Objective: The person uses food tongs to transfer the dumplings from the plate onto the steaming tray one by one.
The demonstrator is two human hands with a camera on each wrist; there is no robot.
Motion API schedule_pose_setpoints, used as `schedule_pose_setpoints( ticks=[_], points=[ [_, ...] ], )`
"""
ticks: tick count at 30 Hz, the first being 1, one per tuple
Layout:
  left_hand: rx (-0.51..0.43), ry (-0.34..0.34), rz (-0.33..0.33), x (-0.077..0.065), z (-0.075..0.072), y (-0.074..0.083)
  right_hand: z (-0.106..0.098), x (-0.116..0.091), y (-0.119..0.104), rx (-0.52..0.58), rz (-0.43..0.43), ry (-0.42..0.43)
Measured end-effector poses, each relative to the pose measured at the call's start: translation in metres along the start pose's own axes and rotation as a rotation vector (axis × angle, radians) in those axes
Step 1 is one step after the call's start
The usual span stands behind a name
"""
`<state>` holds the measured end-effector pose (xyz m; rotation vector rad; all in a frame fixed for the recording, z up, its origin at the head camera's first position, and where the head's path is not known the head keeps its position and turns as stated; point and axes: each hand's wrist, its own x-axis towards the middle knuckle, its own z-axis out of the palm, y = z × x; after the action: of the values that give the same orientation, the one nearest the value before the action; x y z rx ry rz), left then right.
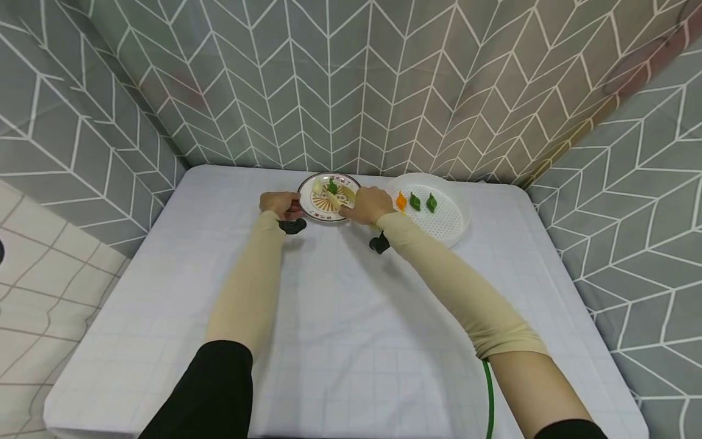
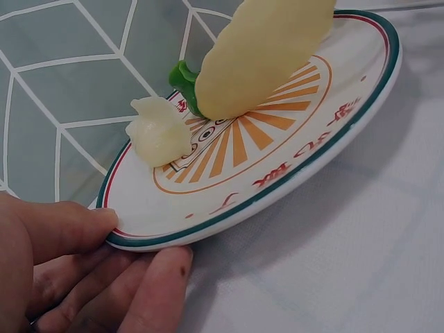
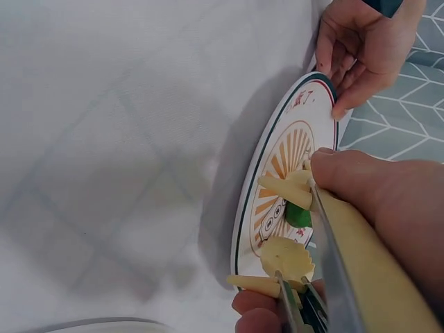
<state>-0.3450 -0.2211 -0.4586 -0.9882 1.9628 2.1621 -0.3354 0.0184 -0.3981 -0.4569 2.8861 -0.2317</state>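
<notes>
white plate [image 2: 232, 156] at table's [image 1: 340, 305] far side; left hand [image 1: 281, 203] pinches its left rim, likely steadying it. right hand [image 1: 370, 206] curled round yellow, metal-edged tool [image 3: 368, 270], maybe tongs, above plate. left wrist view alone shows thumb over rim, finger under; head view adds tray [image 1: 439, 222], right.

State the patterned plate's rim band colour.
The plate's rim band is dark green, clearest in the left wrist view.

Plate [image 1: 311, 206] left of tray [image 1: 445, 224]
</notes>
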Motion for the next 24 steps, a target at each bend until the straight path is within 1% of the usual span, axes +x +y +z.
schedule_pose_setpoints(
  ticks=[5, 9, 12, 13, 14, 16, 20, 21, 24],
  points=[
    [-0.006, -0.001, -0.004, 0.0, -0.001, 0.0, -0.001, 0.003, -0.005, -0.005, -0.019, 0.021],
    [0.012, 0.002, -0.007, 0.004, 0.001, 0.0, -0.004, 0.005, -0.007, 0.007, -0.024, 0.032],
    [0.012, 0.007, -0.016, 0.005, 0.003, -0.002, -0.002, 0.007, -0.007, 0.01, -0.02, 0.04],
    [0.009, 0.009, -0.02, 0.005, 0.004, -0.003, -0.002, 0.007, -0.007, 0.011, -0.02, 0.039],
    [-0.009, -0.002, -0.037, 0.002, 0.004, -0.001, -0.002, 0.008, -0.007, 0.009, -0.02, 0.038],
    [-0.009, 0.002, -0.041, 0.002, 0.004, -0.001, -0.001, 0.009, -0.006, -0.001, -0.025, 0.038],
    [-0.012, -0.003, -0.035, 0.001, 0.003, 0.0, -0.005, 0.008, -0.006, -0.01, -0.037, 0.042],
    [-0.004, 0.013, -0.022, 0.005, 0.004, -0.002, -0.006, 0.007, -0.006, -0.012, -0.038, 0.041],
    [0.005, 0.015, -0.014, 0.006, 0.001, 0.0, -0.01, 0.006, -0.005, -0.021, -0.042, 0.034]
  ],
)
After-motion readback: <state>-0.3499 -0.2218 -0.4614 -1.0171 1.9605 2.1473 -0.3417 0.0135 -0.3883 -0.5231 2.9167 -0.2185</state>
